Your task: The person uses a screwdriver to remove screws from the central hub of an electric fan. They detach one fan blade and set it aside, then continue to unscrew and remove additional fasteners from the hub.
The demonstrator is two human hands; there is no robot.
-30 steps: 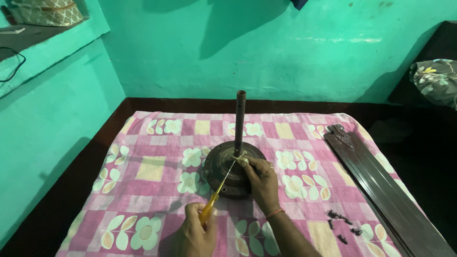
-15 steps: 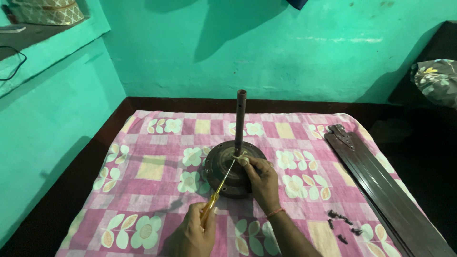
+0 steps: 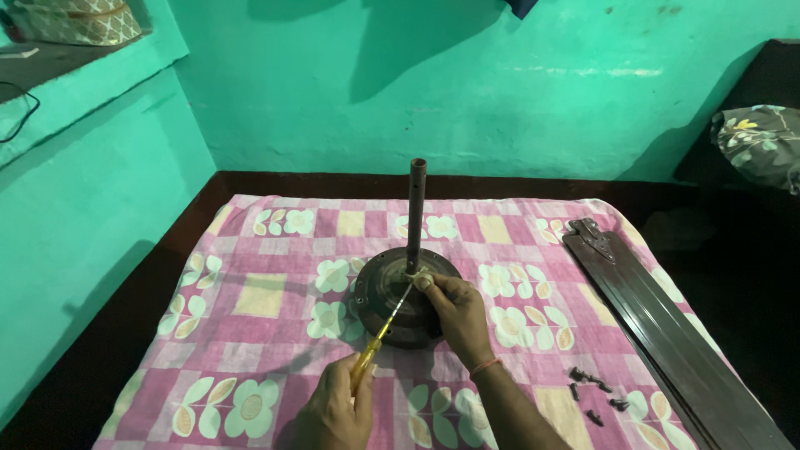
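Observation:
A round dark brown fan motor (image 3: 379, 293) with an upright rod (image 3: 417, 208) sits on a pink flowered cloth (image 3: 267, 300). My left hand (image 3: 337, 412) grips the yellow handle of a screwdriver (image 3: 377, 337); its tip reaches the base of the rod. My right hand (image 3: 454, 312) rests on the motor and pinches a pale knotted wire (image 3: 417, 275) at the foot of the rod, next to the screwdriver tip.
Long dark brown fan blades (image 3: 658, 325) lie along the cloth's right edge. Several small dark screws (image 3: 593, 392) lie on the cloth near them. Green walls stand behind and to the left. A patterned cushion (image 3: 754, 142) sits far right.
Both hands keep their grips at the rod's base. The view has shifted slightly, so the scene sits a little further left in the frame.

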